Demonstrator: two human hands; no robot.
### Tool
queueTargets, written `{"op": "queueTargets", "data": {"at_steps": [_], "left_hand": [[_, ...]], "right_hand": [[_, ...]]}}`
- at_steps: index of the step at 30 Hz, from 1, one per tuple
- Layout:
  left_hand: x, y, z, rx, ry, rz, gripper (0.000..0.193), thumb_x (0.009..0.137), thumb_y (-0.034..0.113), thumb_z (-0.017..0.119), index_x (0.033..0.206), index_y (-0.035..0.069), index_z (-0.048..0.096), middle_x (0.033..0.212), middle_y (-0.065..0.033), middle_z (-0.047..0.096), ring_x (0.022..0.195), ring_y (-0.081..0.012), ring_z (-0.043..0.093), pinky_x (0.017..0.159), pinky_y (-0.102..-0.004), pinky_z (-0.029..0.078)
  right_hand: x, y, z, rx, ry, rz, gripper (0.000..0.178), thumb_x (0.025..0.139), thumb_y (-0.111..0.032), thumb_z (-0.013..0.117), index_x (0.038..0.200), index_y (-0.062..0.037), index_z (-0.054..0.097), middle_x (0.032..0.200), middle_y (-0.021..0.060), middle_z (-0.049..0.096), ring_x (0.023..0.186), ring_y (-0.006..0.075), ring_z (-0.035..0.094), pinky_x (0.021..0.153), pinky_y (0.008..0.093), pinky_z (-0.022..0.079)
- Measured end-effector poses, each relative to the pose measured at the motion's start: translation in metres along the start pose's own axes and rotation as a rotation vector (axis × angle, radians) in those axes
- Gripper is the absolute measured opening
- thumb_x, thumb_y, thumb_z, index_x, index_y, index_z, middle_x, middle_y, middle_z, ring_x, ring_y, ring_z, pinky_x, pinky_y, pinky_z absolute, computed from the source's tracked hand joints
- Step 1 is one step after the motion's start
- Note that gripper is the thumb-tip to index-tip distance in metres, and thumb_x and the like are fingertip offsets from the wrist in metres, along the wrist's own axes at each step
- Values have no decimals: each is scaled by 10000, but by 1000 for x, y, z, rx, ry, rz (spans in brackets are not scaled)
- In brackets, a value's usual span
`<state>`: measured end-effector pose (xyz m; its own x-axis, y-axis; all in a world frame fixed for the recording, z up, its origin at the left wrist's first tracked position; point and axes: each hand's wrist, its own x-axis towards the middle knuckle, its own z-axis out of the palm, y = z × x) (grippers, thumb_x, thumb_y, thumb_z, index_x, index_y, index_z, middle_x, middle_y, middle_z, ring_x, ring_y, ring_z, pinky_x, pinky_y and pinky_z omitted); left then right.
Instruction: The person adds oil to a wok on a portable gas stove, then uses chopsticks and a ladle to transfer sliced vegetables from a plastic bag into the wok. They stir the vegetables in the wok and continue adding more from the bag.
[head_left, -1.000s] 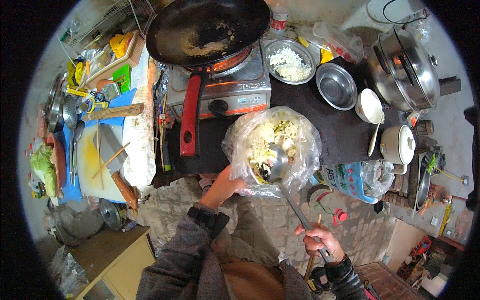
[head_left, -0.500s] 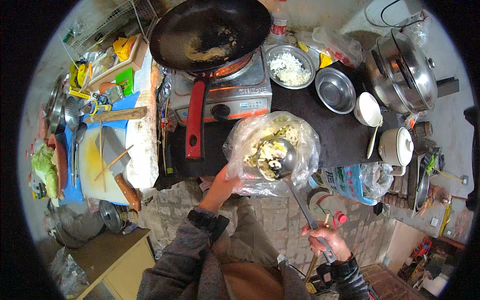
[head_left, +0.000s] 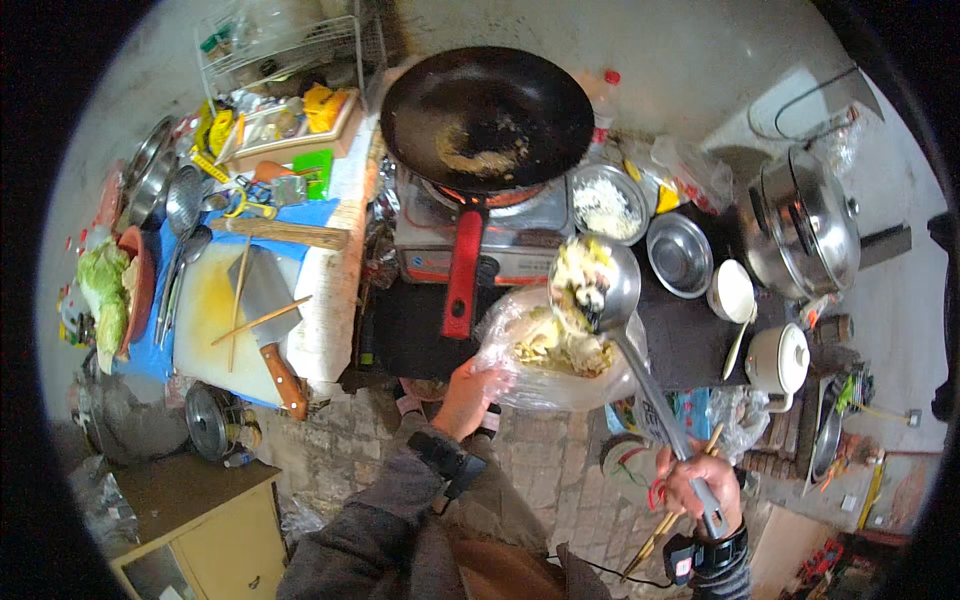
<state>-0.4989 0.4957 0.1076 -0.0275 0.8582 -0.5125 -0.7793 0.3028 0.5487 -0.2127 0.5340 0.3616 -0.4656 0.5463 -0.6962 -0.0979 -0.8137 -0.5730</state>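
My left hand grips the edge of a clear plastic bag, which holds pale, mixed food and stands at the counter's front edge. Closed around the handle of a metal ladle, my right hand also has a pair of chopsticks with it. Pale and dark food pieces fill the ladle's bowl, which hangs just above the bag's mouth. Beyond it, a black wok with a red handle rests on a gas stove. Brown residue lies in the wok.
A bowl of chopped white food, a metal bowl, a white bowl and a large steamer pot stand on the right. At left, a cleaver and sticks lie on a cutting board.
My right hand has raised the loaded ladle from inside the bag, up and to the right. The bag's mouth has sagged. The view has shifted, so the wok appears lower and further right.
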Motion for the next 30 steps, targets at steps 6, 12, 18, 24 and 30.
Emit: {"op": "queueTargets", "data": {"at_steps": [6,12,18,24,30], "left_hand": [[5,-13,4,-192,70,-24,180,855,3,502,1023,-1,568,909,-100,619,822,-232,626,713,-385,529],[14,-27,8,-280,153,-25,92,858,30,486,878,35,576,790,-68,590,726,-238,609,673,-422,531],[15,-19,-3,-325,4,-63,73,847,58,527,905,57,571,819,-57,583,735,-238,595,685,-405,515],[2,8,17,-5,36,-62,294,885,136,579,1174,98,536,1048,-63,592,887,-227,604,732,-393,520],[8,1,-6,204,97,-35,323,931,197,533,1213,41,516,1084,-60,608,852,-177,610,703,-339,531]], "right_hand": [[61,-62,62,-250,-100,-226,245,876,-141,452,1000,67,492,421,2,438,294,97,346,324,233,292],[176,-93,118,-1055,89,-286,224,847,-180,526,839,27,612,555,114,596,480,224,579,501,333,455],[216,-79,124,-1690,516,-763,212,810,-154,591,916,29,609,809,265,638,803,432,624,745,490,505],[160,-95,88,-637,-18,-504,188,829,-89,508,924,17,631,482,34,499,395,116,446,417,274,339],[37,-17,13,-613,79,-354,235,813,-53,506,1010,48,588,473,-17,453,362,68,408,377,218,311]]}}
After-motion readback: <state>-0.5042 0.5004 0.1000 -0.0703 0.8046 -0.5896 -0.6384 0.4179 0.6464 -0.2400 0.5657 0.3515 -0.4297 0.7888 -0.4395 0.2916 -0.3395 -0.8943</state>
